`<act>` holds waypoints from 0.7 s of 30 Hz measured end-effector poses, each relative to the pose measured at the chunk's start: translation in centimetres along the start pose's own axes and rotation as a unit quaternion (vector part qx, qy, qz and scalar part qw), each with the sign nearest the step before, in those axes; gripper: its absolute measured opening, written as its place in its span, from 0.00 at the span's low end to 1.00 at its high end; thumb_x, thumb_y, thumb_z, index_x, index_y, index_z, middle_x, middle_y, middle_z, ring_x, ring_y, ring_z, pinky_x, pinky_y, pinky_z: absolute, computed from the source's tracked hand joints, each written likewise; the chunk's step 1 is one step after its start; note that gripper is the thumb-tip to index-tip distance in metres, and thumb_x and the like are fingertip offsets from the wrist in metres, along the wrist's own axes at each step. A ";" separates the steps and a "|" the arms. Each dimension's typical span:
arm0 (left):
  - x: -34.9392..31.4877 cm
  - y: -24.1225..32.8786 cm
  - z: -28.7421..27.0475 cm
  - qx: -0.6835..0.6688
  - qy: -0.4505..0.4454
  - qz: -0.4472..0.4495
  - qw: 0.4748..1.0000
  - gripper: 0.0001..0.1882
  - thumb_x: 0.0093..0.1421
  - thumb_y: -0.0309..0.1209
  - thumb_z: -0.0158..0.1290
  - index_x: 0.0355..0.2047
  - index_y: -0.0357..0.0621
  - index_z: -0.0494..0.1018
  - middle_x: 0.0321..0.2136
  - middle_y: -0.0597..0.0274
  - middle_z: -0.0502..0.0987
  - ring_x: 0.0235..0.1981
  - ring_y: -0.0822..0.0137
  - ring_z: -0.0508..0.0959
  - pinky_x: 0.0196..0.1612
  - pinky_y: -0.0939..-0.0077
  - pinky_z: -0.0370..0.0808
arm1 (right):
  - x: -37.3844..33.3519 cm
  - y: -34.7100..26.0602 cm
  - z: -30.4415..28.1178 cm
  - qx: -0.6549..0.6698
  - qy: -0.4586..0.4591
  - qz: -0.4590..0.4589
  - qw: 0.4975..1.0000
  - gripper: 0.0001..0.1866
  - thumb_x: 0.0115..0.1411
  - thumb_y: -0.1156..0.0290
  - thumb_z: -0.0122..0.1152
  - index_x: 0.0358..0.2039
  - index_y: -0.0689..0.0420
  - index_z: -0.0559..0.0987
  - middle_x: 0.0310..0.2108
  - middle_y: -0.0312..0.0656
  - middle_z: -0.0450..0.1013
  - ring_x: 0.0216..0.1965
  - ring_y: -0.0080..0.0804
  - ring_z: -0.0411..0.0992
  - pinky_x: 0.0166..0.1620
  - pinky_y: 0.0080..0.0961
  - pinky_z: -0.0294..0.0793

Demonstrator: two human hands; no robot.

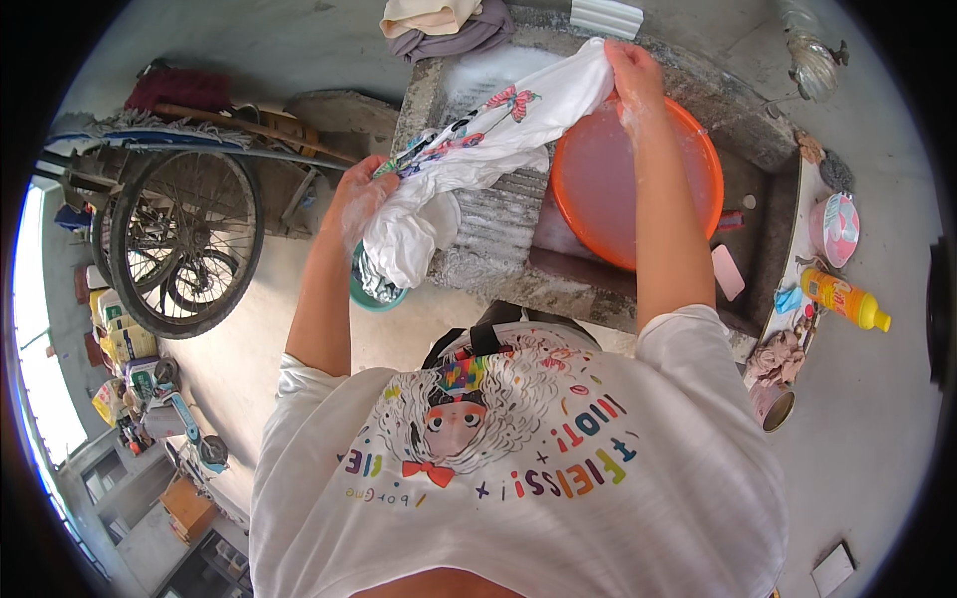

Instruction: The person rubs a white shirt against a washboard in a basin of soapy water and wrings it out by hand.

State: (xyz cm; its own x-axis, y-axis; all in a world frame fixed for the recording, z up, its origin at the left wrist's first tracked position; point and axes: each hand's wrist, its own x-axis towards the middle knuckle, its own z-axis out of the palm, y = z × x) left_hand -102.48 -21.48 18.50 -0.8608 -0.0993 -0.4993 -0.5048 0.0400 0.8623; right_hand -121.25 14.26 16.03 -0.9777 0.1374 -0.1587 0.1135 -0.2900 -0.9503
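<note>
A wet white garment [498, 130] with a red and dark flower print is stretched slantwise over a ribbed concrete washboard [498, 234]. My left hand [363, 199] is closed around its near left part, and a bunched white end hangs below. At the upper right, my right hand [635, 80] grips the other end, raised beside the far rim of an orange basin [560, 209] of cloudy water. White suds cover parts of the washboard and cling to both hands. Under the hanging cloth, a green basin [386, 304] holds more fabric and is partly hidden.
The orange basin stands in a concrete sink [768, 224], near a pink bar [728, 272]. On the right ledge are a yellow bottle [837, 297], a pink tub [835, 229] and a crumpled cloth [776, 359]. Folded clothes [464, 35] lie behind; a bicycle wheel [186, 244] stands left.
</note>
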 end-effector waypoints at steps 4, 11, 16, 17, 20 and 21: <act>1.9 -5.4 -2.7 0.284 0.154 0.109 0.940 0.14 0.57 0.28 0.57 0.44 0.45 0.73 0.32 0.61 0.78 0.31 0.64 0.76 0.37 0.72 0.74 | 0.5 4.2 0.1 -0.096 -0.030 0.030 0.994 0.14 0.62 0.62 0.61 0.35 0.63 0.76 0.29 0.39 0.75 0.25 0.25 0.73 0.27 0.22 0.74; -3.0 -1.5 5.2 0.561 0.218 0.269 0.752 0.28 0.48 0.32 0.62 0.52 0.53 0.70 0.52 0.59 0.69 0.54 0.52 0.68 0.55 0.51 0.63 | -6.2 8.1 1.4 -0.370 -0.147 0.162 0.903 0.16 0.56 0.60 0.65 0.29 0.62 0.78 0.22 0.36 0.74 0.20 0.24 0.72 0.25 0.23 0.71; -3.1 -2.9 6.6 0.636 0.185 0.258 0.703 0.30 0.46 0.31 0.63 0.51 0.57 0.70 0.55 0.63 0.66 0.57 0.55 0.64 0.55 0.49 0.59 | -5.9 7.3 3.3 -0.204 -0.157 0.071 0.964 0.12 0.52 0.66 0.65 0.28 0.62 0.77 0.21 0.33 0.72 0.24 0.22 0.71 0.29 0.20 0.71; -3.3 -2.9 6.5 0.635 0.191 0.249 0.706 0.30 0.45 0.30 0.63 0.51 0.57 0.70 0.56 0.63 0.66 0.57 0.55 0.64 0.54 0.48 0.60 | -5.1 6.4 3.2 -0.143 -0.140 0.038 0.979 0.08 0.53 0.70 0.64 0.27 0.60 0.76 0.21 0.33 0.70 0.23 0.20 0.69 0.29 0.19 0.69; -3.7 -2.8 6.5 0.621 0.185 0.228 0.727 0.29 0.44 0.27 0.62 0.49 0.56 0.70 0.55 0.63 0.66 0.55 0.54 0.65 0.53 0.49 0.62 | -3.7 2.2 4.2 0.054 -0.079 0.024 0.995 0.05 0.55 0.74 0.61 0.25 0.59 0.74 0.22 0.35 0.70 0.23 0.22 0.69 0.28 0.22 0.69; -3.7 -2.6 6.4 0.615 0.181 0.224 0.734 0.29 0.43 0.26 0.62 0.48 0.55 0.70 0.54 0.64 0.67 0.55 0.54 0.66 0.52 0.49 0.62 | -3.2 1.3 4.3 0.071 -0.092 0.026 0.993 0.04 0.56 0.75 0.60 0.26 0.59 0.74 0.24 0.36 0.71 0.26 0.24 0.70 0.31 0.24 0.72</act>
State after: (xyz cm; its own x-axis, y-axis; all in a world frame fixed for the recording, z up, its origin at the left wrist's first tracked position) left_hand -98.38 -14.85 17.59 -0.9971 -0.0509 0.0569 -0.0455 0.9946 0.0930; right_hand -118.77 9.40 16.46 -0.9884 -0.0530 -0.1420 0.1510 -0.4246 -0.8927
